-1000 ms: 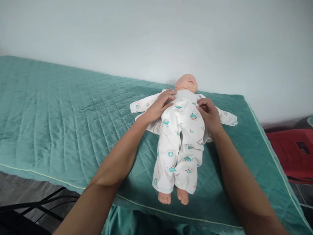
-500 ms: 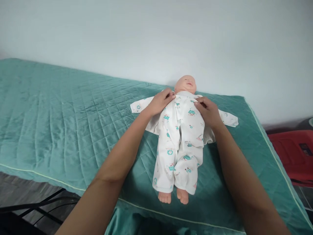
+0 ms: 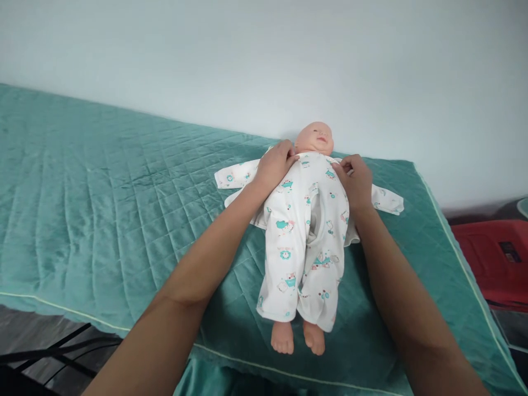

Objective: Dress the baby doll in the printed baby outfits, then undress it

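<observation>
A baby doll [image 3: 312, 136] lies on its back, head by the wall and bare feet towards me. White printed baby trousers [image 3: 284, 236] cover its legs and are drawn up to the upper chest. My left hand [image 3: 277, 165] pinches their top edge at the doll's shoulder on the left. At the other upper corner, the fingers of my right hand [image 3: 355, 179] are closed on the same edge. Beneath the trousers lies a matching jacket [image 3: 233, 175], its sleeves spread out to both sides. The doll's hands are not visible.
A green quilted cover [image 3: 124, 220] lies over the table, which runs along a pale wall [image 3: 206, 60]. Past the right edge stands a red plastic object [image 3: 490, 258]. Black metal bars [image 3: 53, 352] show below the front left edge.
The top of the trousers has been pulled slightly higher, up to the doll's neck. A gap now shows at the crotch, and more of the feet is bare.
</observation>
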Demonstrator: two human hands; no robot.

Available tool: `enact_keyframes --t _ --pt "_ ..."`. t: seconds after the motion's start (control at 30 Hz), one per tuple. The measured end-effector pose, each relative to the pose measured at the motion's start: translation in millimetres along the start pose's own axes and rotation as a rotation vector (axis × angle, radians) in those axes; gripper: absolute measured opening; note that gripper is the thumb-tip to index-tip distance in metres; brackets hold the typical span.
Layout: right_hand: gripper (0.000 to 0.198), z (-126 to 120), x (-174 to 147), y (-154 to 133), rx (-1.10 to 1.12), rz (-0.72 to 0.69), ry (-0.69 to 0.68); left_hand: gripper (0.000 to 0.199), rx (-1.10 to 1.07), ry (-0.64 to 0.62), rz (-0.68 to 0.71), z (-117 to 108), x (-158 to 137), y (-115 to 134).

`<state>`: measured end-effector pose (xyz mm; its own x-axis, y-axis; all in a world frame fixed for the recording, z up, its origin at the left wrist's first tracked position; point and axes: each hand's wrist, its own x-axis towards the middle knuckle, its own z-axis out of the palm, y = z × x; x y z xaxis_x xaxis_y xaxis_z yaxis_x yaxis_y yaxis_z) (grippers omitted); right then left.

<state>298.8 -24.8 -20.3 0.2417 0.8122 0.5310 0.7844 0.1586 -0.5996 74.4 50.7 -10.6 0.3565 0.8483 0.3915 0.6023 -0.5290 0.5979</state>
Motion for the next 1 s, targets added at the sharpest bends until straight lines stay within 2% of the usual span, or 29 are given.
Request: enact_keyframes --t 0.1,0.2,0.27,0.33,0.43,0.53,0.63,0.77,0.87,1.0 --pt "0.016 -3 -5 2 0.052 -0.089 -0.029 0.019 0.008 0.029 0.094 -2 -10 -3" --pt "0.023 -9 -13 1 0.085 -0.174 -0.122 0.028 -0.014 0.026 0.176 -5 -19 -9" --pt "0.027 -13 -21 -1 0.106 -0.181 -0.143 0.029 -0.046 0.031 0.195 -8 -28 -12" --pt "0.028 -19 -33 -5 0.139 -0.149 -0.092 0.028 -0.071 0.053 0.174 -14 -43 -12" --pt "0.027 -32 -59 -21 0.211 -0.112 0.028 0.025 -0.083 0.147 0.107 -28 -80 0" --pt "0.025 -47 -84 -48 0.21 -0.208 0.005 0.018 -0.059 0.233 0.039 -47 -136 23" --pt "0.027 -54 -96 -73 0.122 -0.338 -0.122 0.014 -0.089 0.132 0.04 -65 -196 53" --pt "0.033 -49 -86 -94 -0.093 -0.459 -0.242 0.016 -0.131 -0.101 0.081 -79 -260 87" --pt "0.029 -48 -73 -105 -0.279 -0.551 -0.293 0.026 -0.112 -0.222 0.108 -83 -289 98" --pt "0.026 -54 -67 -115 -0.407 -0.666 -0.342 0.036 0.028 -0.246 0.172 -76 -308 94"
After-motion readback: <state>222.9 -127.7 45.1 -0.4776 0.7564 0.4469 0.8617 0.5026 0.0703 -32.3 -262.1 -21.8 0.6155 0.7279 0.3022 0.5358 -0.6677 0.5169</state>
